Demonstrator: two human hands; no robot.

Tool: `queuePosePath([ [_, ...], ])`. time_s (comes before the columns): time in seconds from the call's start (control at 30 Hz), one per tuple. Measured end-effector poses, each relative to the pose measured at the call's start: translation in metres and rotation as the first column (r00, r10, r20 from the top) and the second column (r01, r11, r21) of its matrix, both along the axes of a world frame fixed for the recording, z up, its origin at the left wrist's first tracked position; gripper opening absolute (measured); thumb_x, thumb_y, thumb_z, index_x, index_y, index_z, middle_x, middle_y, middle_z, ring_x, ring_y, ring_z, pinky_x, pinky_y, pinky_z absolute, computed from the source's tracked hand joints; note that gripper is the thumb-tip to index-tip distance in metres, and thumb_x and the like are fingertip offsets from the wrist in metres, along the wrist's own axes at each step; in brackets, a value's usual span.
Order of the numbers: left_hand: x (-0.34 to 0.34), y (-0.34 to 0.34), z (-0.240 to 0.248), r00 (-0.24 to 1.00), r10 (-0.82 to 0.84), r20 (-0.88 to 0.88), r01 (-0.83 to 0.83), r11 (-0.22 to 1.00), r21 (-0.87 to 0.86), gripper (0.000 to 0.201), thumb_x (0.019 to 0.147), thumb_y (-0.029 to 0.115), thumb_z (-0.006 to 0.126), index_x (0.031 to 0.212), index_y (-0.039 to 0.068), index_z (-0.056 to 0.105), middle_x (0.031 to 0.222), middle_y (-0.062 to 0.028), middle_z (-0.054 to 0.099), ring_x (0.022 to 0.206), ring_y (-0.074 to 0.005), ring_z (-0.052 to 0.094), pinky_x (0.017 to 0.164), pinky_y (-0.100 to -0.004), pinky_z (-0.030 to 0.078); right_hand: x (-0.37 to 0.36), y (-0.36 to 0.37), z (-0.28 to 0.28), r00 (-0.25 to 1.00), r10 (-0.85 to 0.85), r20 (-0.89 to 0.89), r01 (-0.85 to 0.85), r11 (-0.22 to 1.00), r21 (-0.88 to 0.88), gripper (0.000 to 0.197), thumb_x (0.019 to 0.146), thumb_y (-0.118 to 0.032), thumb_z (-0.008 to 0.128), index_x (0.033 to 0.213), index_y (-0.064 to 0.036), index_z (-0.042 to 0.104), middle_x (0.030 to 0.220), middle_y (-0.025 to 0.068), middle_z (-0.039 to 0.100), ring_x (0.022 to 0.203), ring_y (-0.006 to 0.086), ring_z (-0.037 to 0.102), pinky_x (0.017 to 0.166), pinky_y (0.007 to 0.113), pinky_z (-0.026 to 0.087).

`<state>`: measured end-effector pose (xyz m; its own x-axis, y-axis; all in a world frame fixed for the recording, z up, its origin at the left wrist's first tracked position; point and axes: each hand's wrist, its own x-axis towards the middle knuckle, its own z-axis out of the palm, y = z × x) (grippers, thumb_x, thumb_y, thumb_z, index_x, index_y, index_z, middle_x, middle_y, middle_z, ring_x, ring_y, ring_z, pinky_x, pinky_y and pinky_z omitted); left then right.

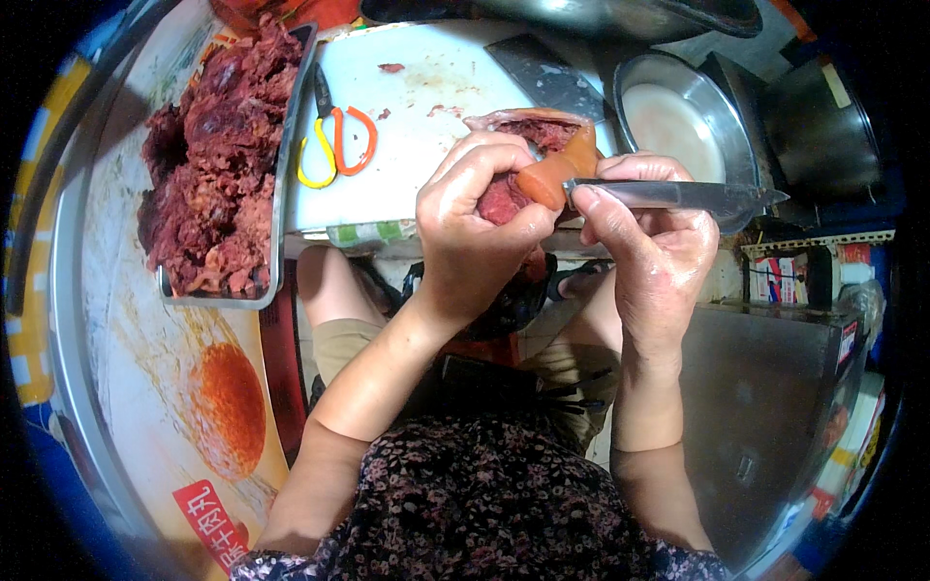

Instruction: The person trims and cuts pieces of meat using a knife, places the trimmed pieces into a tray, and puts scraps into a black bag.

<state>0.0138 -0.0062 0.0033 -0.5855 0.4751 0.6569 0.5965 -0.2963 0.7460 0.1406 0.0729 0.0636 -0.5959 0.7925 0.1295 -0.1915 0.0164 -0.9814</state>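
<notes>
At the near edge of the white board, my left hand [470, 218] is closed around a piece of raw meat with smooth orange-brown skin [567, 172]. Dark red flesh bulges out beside its fingers. My right hand [659, 232] pinches a flat, blade-shaped metal tool [678, 195] between thumb and fingers. One end of the tool meets the orange-brown skin, and its tapered end points right. Behind my hands lies more pale-skinned meat [542, 126] with red flesh showing. The hands partly cover the meat.
A metal tray [279, 232] heaped with dark red meat stands left. Scissors [334, 145] with yellow and orange handles lie on the white cutting board [426, 63], beside scraps. A dark flat blade [547, 77] lies farther back. A steel basin [678, 121] stands right.
</notes>
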Motion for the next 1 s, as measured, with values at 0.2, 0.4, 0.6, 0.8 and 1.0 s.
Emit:
queuePosePath([
  [0.2, -0.001, 0.0, 0.0, 0.999, -0.024, 0.022, 0.024, 1.0, 0.003, 0.027, 0.064, 0.0, 0.072, 0.089, -0.003, 0.062, 0.091, -0.0139, 0.066, 0.084, -0.0256, 0.065, 0.079, -0.0328, 0.052, 0.001, 0.003, -0.006, 0.999, -0.053, -0.006, 0.054, 0.997, 0.062, 0.018, 0.083, 0.005, 0.073, 0.097, 0.0007, 0.062, 0.082, 0.0028, 0.066, 0.072, 0.0064, 0.061, 0.063, 0.02, 0.05],
  [0.4, 0.001, -0.002, 0.003, 0.993, -0.071, 0.097, 0.074, 0.997, -0.026, 0.025, 0.068, -0.001, 0.073, 0.091, -0.004, 0.063, 0.095, -0.0116, 0.065, 0.091, -0.0211, 0.062, 0.086, -0.0321, 0.05, -0.001, -0.004, -0.007, 0.996, -0.012, -0.084, 0.009, 0.999, -0.036, 0.02, 0.083, 0.005, 0.073, 0.099, 0.0011, 0.061, 0.086, 0.0046, 0.066, 0.073, 0.0074, 0.062, 0.065, 0.02, 0.05],
  [0.6, 0.0, -0.005, 0.0, 0.989, -0.093, 0.115, 0.098, 0.994, -0.044, 0.027, 0.069, -0.002, 0.075, 0.093, -0.004, 0.063, 0.098, -0.0107, 0.064, 0.095, -0.0191, 0.061, 0.09, -0.0319, 0.049, 0.0, 0.0, -0.012, 0.996, -0.091, 0.006, 0.09, 0.993, 0.071, 0.02, 0.083, 0.005, 0.073, 0.098, 0.0011, 0.061, 0.086, 0.0047, 0.065, 0.073, 0.0083, 0.062, 0.066, 0.021, 0.05],
  [0.8, -0.001, -0.003, 0.0, 0.99, -0.088, 0.106, 0.094, 0.995, -0.046, 0.027, 0.068, -0.002, 0.075, 0.092, -0.003, 0.063, 0.098, -0.0107, 0.064, 0.095, -0.02, 0.061, 0.089, -0.0325, 0.05, -0.001, -0.003, -0.007, 0.996, -0.052, -0.066, 0.053, 0.998, 0.019, 0.019, 0.082, 0.005, 0.073, 0.097, 0.0004, 0.062, 0.082, 0.003, 0.065, 0.072, 0.0071, 0.06, 0.065, 0.021, 0.049],
  [1.0, -0.002, -0.004, -0.001, 0.991, -0.1, 0.091, 0.105, 0.993, -0.051, 0.026, 0.068, -0.001, 0.074, 0.092, -0.003, 0.063, 0.098, -0.0108, 0.064, 0.095, -0.0204, 0.061, 0.089, -0.0327, 0.05, -0.001, -0.002, -0.004, 0.997, -0.063, 0.054, 0.061, 0.997, 0.039, 0.019, 0.082, 0.006, 0.073, 0.097, 0.0004, 0.062, 0.085, 0.0035, 0.064, 0.073, 0.0083, 0.061, 0.066, 0.021, 0.049],
])
